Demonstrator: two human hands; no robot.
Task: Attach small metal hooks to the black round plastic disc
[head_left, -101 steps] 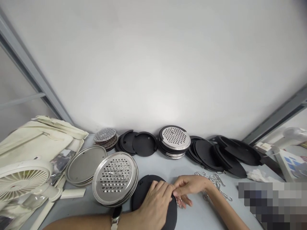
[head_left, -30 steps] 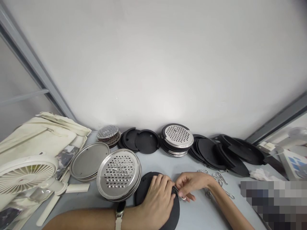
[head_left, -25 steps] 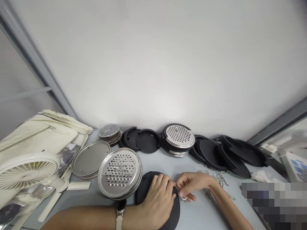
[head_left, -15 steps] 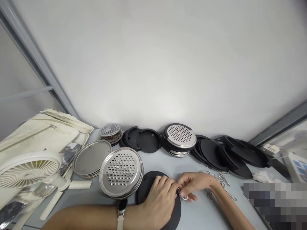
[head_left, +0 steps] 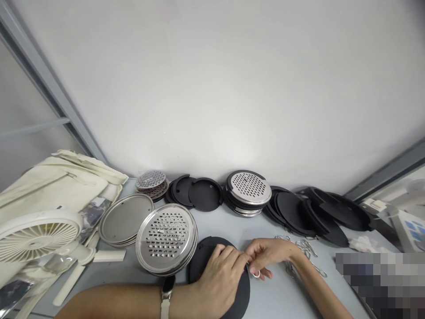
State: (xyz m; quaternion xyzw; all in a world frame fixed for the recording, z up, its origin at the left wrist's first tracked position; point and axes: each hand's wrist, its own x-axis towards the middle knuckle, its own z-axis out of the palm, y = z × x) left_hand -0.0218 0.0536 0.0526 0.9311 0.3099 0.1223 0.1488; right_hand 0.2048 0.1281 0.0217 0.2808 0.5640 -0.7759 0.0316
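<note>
My left hand lies on a black round disc on the grey table, fingers curled at the disc's right edge. My right hand meets it there, fingers pinched on a small metal wire clip at the disc's rim. A watch is on my left wrist. A pile of loose wire clips lies just right of my right hand. Left of the disc sits a stack of perforated steel plates, touching it.
Plain steel plates, small perforated discs, black discs, a steel-topped stack and more black discs line the wall. A white fan and cream bags fill the left.
Both hands stay at the disc's right edge with small finger movements on the clip. The view has shifted slightly.
</note>
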